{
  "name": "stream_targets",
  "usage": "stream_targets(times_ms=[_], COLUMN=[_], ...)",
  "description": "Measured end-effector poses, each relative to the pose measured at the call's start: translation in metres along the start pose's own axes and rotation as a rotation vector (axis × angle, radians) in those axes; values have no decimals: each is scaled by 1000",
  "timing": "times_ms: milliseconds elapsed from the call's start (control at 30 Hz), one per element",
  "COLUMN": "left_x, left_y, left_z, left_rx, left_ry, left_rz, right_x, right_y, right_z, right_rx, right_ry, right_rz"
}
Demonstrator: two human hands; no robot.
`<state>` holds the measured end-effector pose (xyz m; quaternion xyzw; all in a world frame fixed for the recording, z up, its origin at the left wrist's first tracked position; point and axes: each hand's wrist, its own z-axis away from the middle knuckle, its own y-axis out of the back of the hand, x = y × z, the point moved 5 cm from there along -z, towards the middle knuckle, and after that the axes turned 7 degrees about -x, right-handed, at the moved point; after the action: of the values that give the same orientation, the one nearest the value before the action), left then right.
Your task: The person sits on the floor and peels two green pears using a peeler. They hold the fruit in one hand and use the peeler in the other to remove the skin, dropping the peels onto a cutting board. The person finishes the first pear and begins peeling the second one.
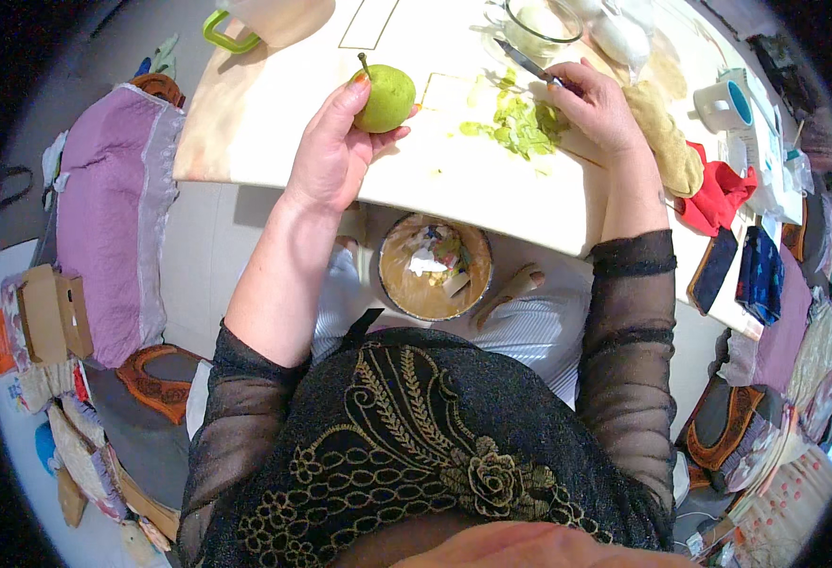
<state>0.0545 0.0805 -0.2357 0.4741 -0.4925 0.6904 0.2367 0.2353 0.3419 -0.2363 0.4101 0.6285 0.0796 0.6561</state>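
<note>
My left hand (pixel 339 138) holds a green pear (pixel 387 99) above the table, its dark stem pointing up and its visible skin unpeeled. In my right hand (pixel 595 106) is a small knife (pixel 526 62), the dark blade directed up and left. That hand rests near a loose heap of green peelings (pixel 526 124) on the white tabletop (pixel 416 170). Just beyond the knife stands a clear glass bowl (pixel 540 32) with pale, rounded pieces inside, probably peeled fruit.
A pitcher with a green handle (pixel 227 34) stands at far left. Plastic bags (pixel 618 39), a yellowish cloth (pixel 661 138), a red cloth (pixel 717 188) and a white mug (pixel 721 105) lie to the right. Below the table edge, a waste bin (pixel 436 266) sits between my feet.
</note>
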Motion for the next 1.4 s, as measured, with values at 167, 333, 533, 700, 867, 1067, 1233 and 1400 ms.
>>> stream_targets(times_ms=[167,333,533,700,867,1067,1233,1400], left_x=[1,1,-10,-8,-11,-7,-10,3], left_y=[-3,-23,-39,-54,-59,-70,-74,-92], left_z=[0,-13,-22,-21,-15,-2,2,22], left_rx=[-4,-48,-135,-165,-180,-187,-235,-404], left_ry=[-2,-27,-44,-26,-149,-408,-384,-466], left_rz=[29,130,281,68,-308,-992,-1032,-875], right_x=[-7,-45,-76,-115,-122,-132,-113,-55], right_y=[-27,-53,-19,-39,-50,-47,-45,-20], right_z=[5,35,68,93,94,83,80,83], right_rx=[-183,-179,353,437,489,516,513,707], right_ry=[-125,-36,-133,-154,-144,-72,-110,-300], right_rz=[-235,-224,-165,-275,-389,-560,-444,-774])
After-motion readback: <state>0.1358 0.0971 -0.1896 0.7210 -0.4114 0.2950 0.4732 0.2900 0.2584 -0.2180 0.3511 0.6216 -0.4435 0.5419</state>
